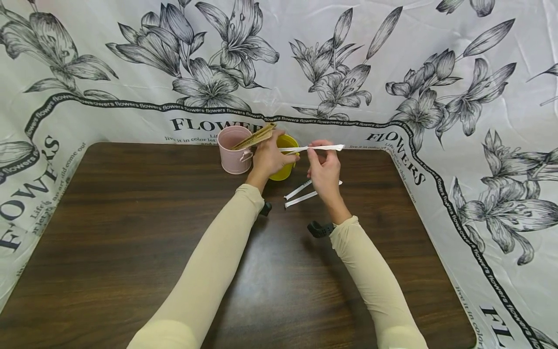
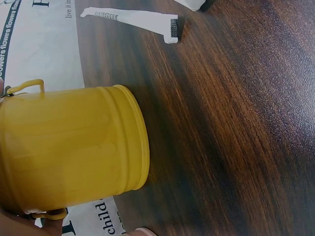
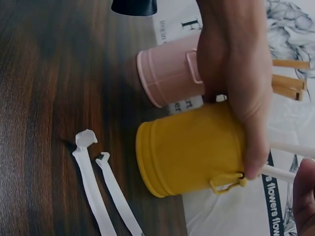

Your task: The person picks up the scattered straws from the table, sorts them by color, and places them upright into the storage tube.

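Observation:
A small yellow metal bucket point(image 3: 192, 147) stands upright at the far side of the table. My left hand point(image 1: 269, 156) grips its rim, thumb laid across the top, partly hiding the opening. In the head view my right hand point(image 1: 324, 170) pinches a thin white paper-wrapped straw point(image 1: 331, 147) whose other end reaches over the yellow bucket. Two white stick ends show between the hands in the right wrist view. Beside the left hand stands a pink bucket point(image 1: 233, 156) holding several wooden sticks point(image 1: 257, 137); their exact kind is unclear.
Two white paper-covered strips point(image 1: 301, 199) lie on the dark wooden table point(image 1: 279, 291), right of the yellow bucket and partly under the right hand. White flower-printed cloth point(image 1: 331, 92) rises behind the table's far edge, close behind both buckets.

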`<state>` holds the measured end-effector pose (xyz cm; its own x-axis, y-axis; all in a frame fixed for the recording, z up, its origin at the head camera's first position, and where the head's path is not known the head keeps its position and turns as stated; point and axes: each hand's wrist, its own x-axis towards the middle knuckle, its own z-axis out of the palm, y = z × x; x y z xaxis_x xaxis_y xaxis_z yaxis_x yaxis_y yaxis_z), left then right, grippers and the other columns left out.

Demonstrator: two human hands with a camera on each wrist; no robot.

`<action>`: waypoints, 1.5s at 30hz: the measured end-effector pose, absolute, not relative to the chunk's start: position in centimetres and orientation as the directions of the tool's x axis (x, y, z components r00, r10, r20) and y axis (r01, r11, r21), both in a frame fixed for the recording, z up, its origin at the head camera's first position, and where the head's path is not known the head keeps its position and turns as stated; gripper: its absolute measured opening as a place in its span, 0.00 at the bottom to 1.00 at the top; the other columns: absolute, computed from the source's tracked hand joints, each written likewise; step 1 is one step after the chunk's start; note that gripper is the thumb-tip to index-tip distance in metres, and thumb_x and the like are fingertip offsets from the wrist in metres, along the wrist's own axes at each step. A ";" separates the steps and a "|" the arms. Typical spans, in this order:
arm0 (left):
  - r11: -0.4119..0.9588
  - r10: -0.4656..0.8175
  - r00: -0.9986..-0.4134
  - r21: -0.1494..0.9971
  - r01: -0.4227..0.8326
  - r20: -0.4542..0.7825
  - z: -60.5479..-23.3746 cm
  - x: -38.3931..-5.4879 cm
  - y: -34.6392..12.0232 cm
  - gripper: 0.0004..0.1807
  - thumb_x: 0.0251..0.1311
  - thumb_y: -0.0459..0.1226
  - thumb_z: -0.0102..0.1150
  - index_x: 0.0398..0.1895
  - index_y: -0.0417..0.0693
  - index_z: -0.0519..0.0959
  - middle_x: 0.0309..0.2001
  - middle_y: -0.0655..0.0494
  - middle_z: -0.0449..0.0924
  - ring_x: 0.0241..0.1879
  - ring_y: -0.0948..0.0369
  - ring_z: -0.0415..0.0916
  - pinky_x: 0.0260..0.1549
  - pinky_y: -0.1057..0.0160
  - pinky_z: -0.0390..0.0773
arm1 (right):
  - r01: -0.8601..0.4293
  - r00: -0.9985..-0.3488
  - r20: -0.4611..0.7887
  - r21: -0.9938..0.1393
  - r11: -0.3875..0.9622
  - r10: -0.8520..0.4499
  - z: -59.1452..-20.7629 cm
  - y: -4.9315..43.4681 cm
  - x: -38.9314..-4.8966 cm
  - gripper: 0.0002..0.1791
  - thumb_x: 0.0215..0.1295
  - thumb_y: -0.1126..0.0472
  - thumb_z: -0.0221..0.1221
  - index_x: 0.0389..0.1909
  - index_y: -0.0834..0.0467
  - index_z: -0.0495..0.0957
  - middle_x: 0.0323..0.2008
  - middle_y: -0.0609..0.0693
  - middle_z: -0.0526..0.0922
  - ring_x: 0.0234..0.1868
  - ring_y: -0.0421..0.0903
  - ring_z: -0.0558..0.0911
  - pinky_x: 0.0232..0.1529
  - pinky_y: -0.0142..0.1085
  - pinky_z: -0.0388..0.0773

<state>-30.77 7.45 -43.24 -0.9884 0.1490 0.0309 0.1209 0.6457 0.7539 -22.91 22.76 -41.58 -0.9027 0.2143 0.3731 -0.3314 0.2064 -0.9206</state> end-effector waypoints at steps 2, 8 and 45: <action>0.647 0.146 -0.989 0.753 0.120 0.032 -43.3 -30.7 7.5 0.50 0.48 0.58 0.76 0.75 0.62 0.63 0.72 0.49 0.70 0.68 0.45 0.70 0.65 0.45 0.72 | -0.326 -0.905 0.369 -0.921 0.214 0.211 -41.7 22.6 -23.0 0.17 0.73 0.60 0.60 0.57 0.63 0.72 0.50 0.63 0.82 0.13 0.41 0.71 0.16 0.35 0.75; 0.655 0.149 -0.988 0.746 0.124 0.034 -43.4 -30.5 7.6 0.50 0.48 0.56 0.75 0.76 0.62 0.63 0.72 0.51 0.70 0.66 0.46 0.71 0.64 0.46 0.73 | -0.327 -0.907 0.372 -0.918 0.222 0.200 -42.1 22.6 -23.0 0.15 0.73 0.63 0.60 0.56 0.64 0.73 0.49 0.62 0.81 0.13 0.44 0.72 0.16 0.35 0.75; 0.622 0.166 -0.985 0.770 0.144 0.050 -43.3 -30.3 7.4 0.49 0.48 0.55 0.74 0.76 0.61 0.63 0.74 0.50 0.66 0.70 0.45 0.67 0.65 0.45 0.72 | -0.053 -0.987 -0.069 -0.704 0.708 -0.143 -49.5 31.9 -19.0 0.33 0.68 0.61 0.66 0.71 0.58 0.67 0.67 0.60 0.65 0.29 0.43 0.75 0.36 0.31 0.74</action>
<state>-30.27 7.36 -43.31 -0.9848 0.1661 0.0502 0.1441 0.6221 0.7696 -19.00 31.92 -49.51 -0.9872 -0.1434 -0.0692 -0.0534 0.7079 -0.7043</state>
